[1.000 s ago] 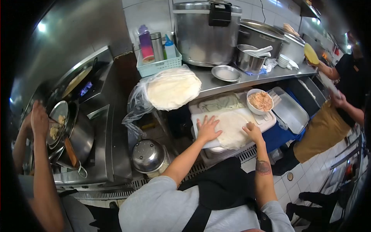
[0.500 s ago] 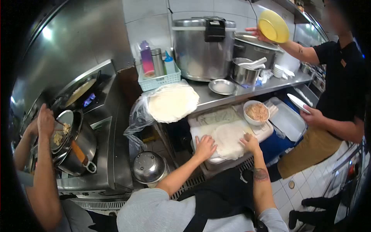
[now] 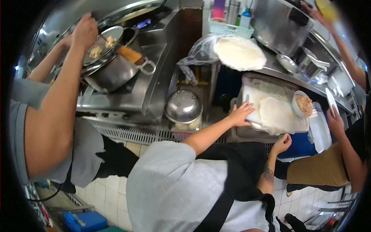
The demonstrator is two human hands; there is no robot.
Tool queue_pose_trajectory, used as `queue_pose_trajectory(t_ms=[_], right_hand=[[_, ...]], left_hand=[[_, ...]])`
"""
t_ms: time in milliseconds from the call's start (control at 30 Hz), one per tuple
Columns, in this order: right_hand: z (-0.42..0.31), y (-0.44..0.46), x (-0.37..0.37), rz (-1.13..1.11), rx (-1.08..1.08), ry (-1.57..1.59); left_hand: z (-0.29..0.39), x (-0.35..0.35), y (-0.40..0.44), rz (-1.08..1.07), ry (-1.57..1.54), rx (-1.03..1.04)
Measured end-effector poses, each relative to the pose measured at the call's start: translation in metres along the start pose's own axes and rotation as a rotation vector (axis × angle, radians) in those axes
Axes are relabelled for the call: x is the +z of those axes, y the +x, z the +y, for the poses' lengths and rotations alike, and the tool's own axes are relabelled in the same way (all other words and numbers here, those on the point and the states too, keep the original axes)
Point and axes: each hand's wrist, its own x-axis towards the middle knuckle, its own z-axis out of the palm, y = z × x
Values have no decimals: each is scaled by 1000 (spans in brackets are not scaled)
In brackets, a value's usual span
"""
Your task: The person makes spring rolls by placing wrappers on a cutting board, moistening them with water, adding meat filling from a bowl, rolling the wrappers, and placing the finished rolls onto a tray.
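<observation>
A thin, round white wrapper sheet [image 3: 276, 114] lies on a white board [image 3: 252, 92] set over a plastic tub, its near edge hanging slightly past the board. My left hand [image 3: 241, 114] rests flat on the board's left side, fingers spread, just beside the sheet. Below the sheet's near edge is my right hand [image 3: 283, 144], its fingers curled together; whatever they pinch, if anything, is too small to make out. A white bowl [image 3: 295, 103] of shredded tan filling [image 3: 304, 106] stands at the sheet's right.
A stack of round wrappers [image 3: 239, 53] sits on plastic at the counter edge. To the left, a co-worker's hand [image 3: 85, 33] works over a pot [image 3: 112, 75] beside a lit burner. At right, another person's hand [image 3: 335, 121] holds a white plate [image 3: 331, 101]. A domed metal lid [image 3: 183, 106] stands low.
The view has swung left and downward. My right hand has come off the sheet's right side to below its near edge. My left hand stays spread beside the sheet.
</observation>
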Motion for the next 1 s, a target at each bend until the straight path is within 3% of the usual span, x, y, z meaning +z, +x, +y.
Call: queue_pose_trajectory(t_ms=[167, 433, 667, 867, 1000], right_hand=[[23, -56, -22, -6, 168, 101], [79, -112, -75, -124, 61, -182], [83, -97, -96, 163, 261, -73], [83, -99, -93, 142, 261, -121], [84, -97, -95, 125, 280, -131]], left_hand=[[2, 7, 0, 91, -62, -11], [2, 12, 2, 133, -84, -32], [1, 15, 1, 186, -81, -21], [-3, 17, 2, 188, -84, -7], [3, 6, -6, 200, 178, 61]])
